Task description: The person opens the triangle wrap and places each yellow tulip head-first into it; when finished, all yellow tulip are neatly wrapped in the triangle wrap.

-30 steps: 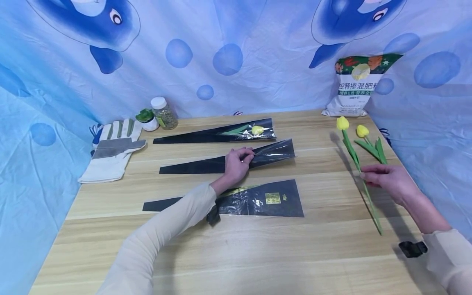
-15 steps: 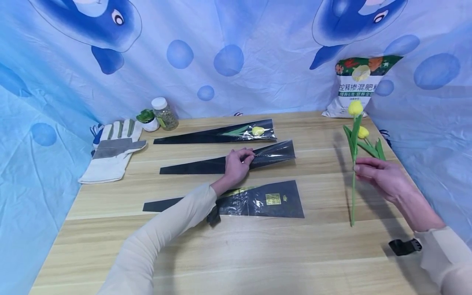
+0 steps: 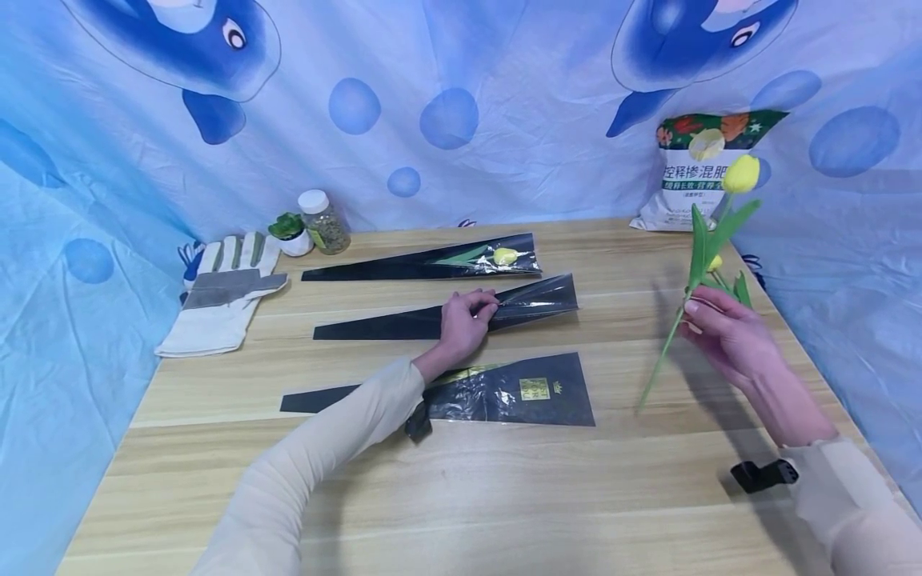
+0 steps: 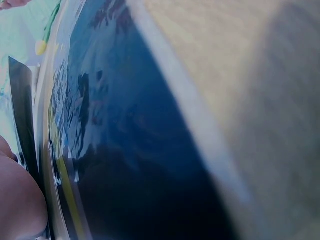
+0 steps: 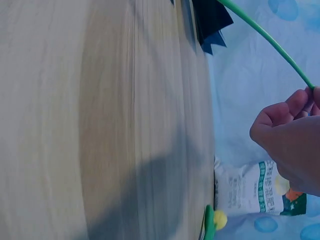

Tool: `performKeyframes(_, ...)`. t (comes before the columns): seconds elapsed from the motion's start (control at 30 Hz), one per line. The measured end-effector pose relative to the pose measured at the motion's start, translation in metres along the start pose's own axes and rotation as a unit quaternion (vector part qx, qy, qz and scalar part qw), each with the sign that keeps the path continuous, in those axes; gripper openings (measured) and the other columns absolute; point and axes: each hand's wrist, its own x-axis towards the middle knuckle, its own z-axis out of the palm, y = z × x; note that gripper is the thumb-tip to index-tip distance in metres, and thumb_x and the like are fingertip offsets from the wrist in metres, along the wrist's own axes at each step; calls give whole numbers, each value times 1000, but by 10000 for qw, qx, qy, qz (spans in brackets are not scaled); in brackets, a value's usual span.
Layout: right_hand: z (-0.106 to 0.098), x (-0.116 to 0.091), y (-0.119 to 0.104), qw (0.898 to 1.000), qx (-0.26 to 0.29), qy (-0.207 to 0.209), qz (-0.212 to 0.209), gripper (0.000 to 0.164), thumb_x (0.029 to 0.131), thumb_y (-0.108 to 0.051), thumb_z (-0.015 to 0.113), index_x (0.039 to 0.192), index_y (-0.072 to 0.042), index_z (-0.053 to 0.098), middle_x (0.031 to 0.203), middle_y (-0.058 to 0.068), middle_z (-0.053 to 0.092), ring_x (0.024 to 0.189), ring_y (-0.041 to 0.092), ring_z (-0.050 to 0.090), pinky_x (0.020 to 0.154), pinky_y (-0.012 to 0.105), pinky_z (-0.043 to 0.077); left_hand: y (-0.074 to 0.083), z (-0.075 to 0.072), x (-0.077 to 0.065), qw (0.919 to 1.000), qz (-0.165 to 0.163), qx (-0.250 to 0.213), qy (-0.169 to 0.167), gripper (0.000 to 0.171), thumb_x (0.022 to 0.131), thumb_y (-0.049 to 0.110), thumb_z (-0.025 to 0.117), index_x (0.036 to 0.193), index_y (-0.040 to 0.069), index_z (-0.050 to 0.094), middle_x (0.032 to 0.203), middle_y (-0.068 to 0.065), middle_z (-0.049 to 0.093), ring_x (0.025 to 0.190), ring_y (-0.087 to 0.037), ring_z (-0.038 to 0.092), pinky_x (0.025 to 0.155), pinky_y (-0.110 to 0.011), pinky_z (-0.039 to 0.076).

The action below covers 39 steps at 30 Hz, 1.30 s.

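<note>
In the head view my left hand (image 3: pixel 463 324) pinches the upper film of the middle black flower sleeve (image 3: pixel 382 324), whose wide mouth faces right. My right hand (image 3: pixel 731 336) holds a yellow artificial tulip (image 3: pixel 740 174) by its green stem above the table's right side, bloom up and stem end pointing down-left. The right wrist view shows the fingers round the stem (image 5: pixel 270 37). Behind that hand lies a second tulip (image 3: pixel 742 290), partly hidden. A flat black sleeve (image 3: pixel 515 392) with a gold label lies nearer, partly under the left forearm. The far sleeve (image 3: pixel 374 262) contains a tulip (image 3: pixel 506 256).
White-and-grey work gloves (image 3: pixel 223 296) lie at the left. Beside them stand a small potted plant (image 3: pixel 290 232) and a white-capped jar (image 3: pixel 324 222). A fertilizer bag (image 3: pixel 684 188) stands at the back right, against a blue curtain (image 3: pixel 403 104) behind the wooden table (image 3: pixel 504 496).
The right hand has lifted the tulip and moved left; its stem end has swung left and its bloom right. The left hand has stayed at the middle sleeve.
</note>
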Motion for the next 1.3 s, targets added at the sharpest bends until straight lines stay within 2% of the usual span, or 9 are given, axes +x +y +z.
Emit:
performKeyframes(0.13, 8, 4, 5, 9998, 75, -24, -200, 30, 98, 18, 44, 103, 4, 71, 92, 16, 71, 83, 25, 70, 77, 37, 58, 1, 0, 0, 10000, -32, -12, -12, 7, 87, -2, 73, 93, 0, 77, 111, -13, 72, 121, -34, 60, 118, -53, 19)
performKeyframes(0.37, 24, 19, 16, 9972, -136, 284, -681, 25, 94, 18, 52, 100, 2, 70, 88, 13, 70, 82, 22, 69, 75, 32, 58, 1, -1, 0, 10000, -29, 1, -8, 7, 88, -2, 73, 93, 0, 77, 112, -13, 72, 121, -34, 60, 118, -52, 19)
performKeyframes(0.57, 35, 33, 23, 9954, 154, 376, -870, 22, 91, 18, 59, 98, 0, 68, 87, 13, 69, 77, 23, 66, 72, 30, 55, 0, -1, 0, 10000, -17, 31, -12, 8, 88, -2, 73, 94, 1, 77, 112, -12, 72, 121, -34, 60, 118, -53, 20)
performKeyframes(0.77, 44, 46, 20, 9893, 374, 592, -1280, 20, 91, 18, 59, 96, -1, 63, 80, 14, 66, 73, 22, 61, 68, 29, 51, 1, -1, -1, 10000, -20, -32, 11, 8, 88, -2, 72, 93, 1, 77, 111, -13, 73, 120, -35, 61, 118, -52, 21)
performKeyframes(0.9, 47, 54, 14, 9842, 485, 832, -1489, 20, 92, 18, 57, 95, -1, 61, 74, 13, 64, 69, 21, 59, 64, 29, 50, 1, -1, -1, 9999, -55, -100, 8, 8, 89, -2, 72, 93, 1, 78, 111, -12, 73, 120, -35, 61, 118, -51, 21)
performKeyframes(1.1, 44, 62, 6, 9774, 631, 1262, -1574, 21, 91, 19, 59, 93, -2, 60, 69, 10, 60, 66, 20, 56, 61, 27, 47, 0, 0, 0, 9998, -74, -170, 46, 7, 89, -2, 73, 93, 1, 78, 111, -12, 73, 120, -34, 61, 118, -50, 22)
performKeyframes(1.3, 40, 69, 2, 9733, 647, 1427, -1679, 21, 91, 18, 59, 94, -3, 58, 72, 11, 59, 66, 20, 53, 59, 27, 45, -1, -1, 0, 9997, -69, -220, 65, 7, 89, -2, 73, 93, 1, 78, 111, -13, 73, 119, -34, 61, 118, -51, 22)
